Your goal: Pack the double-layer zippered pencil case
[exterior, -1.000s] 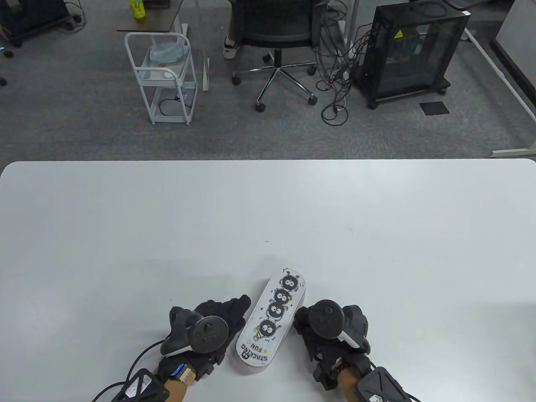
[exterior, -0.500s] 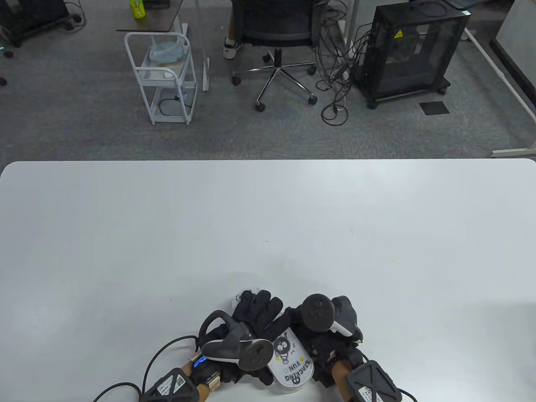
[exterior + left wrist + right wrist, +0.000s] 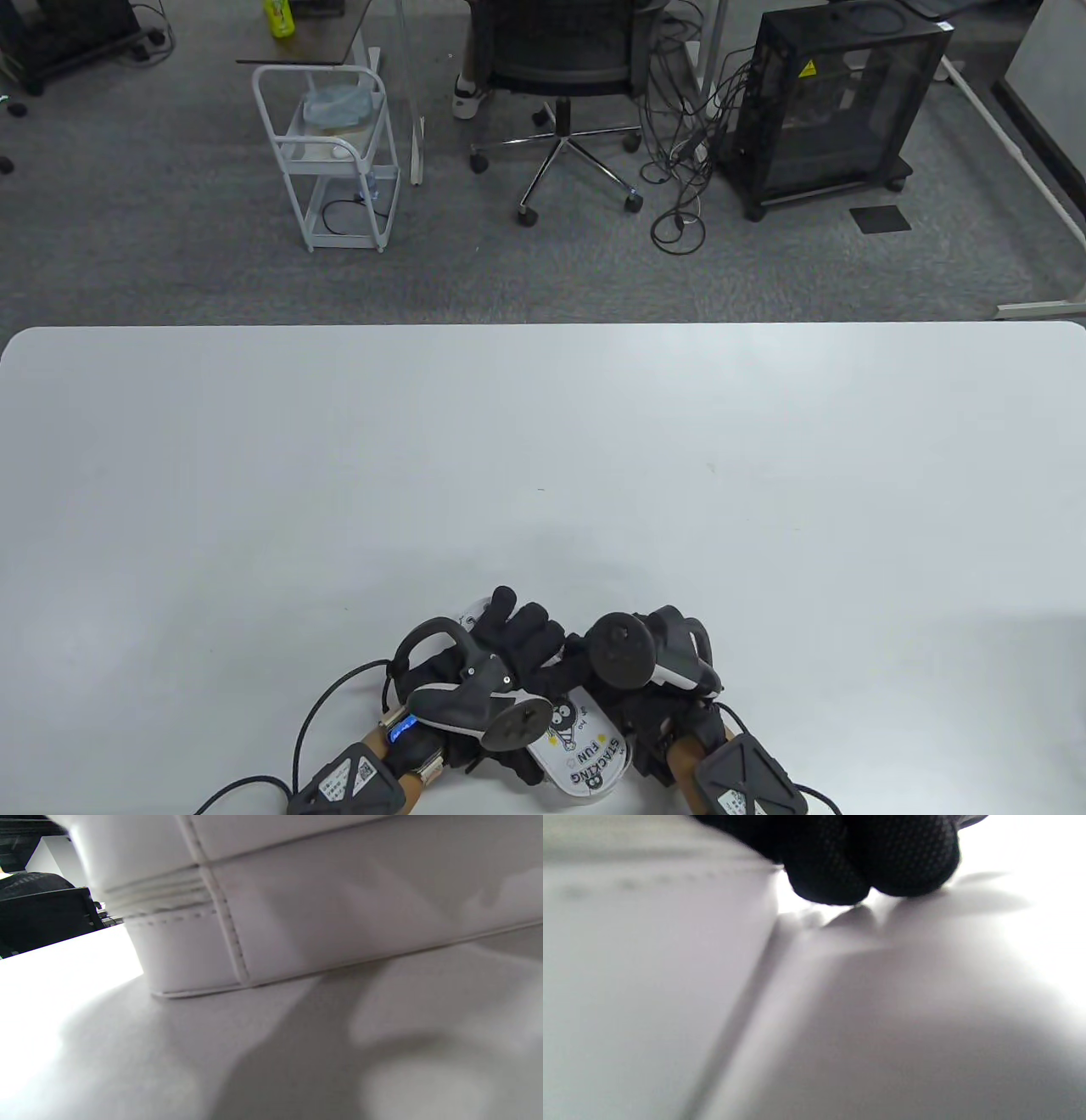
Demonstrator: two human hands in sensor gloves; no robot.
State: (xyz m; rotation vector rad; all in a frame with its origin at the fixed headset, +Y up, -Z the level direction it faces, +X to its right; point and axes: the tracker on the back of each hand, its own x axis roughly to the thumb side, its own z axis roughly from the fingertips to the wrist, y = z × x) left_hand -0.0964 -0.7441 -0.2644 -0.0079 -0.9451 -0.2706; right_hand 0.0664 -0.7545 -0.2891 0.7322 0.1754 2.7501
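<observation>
Closed, the case [image 3: 585,747] lies on the bench [image 3: 543,424] at its near edge. Left hand [image 3: 501,654] lies across the case, fingers [image 3: 530,624] spread; right hand [image 3: 653,688] grips the case's right side, fingers curled.

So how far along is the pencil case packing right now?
Nothing looks packed, and no pens or other items to pack are in view. The pencil case lies flat at the near edge of the table. In hand: the left hand lies over the top of the case and the right hand is at its right side. The wrist views show no open zip. Opening, filling and zipping seem left.
</observation>
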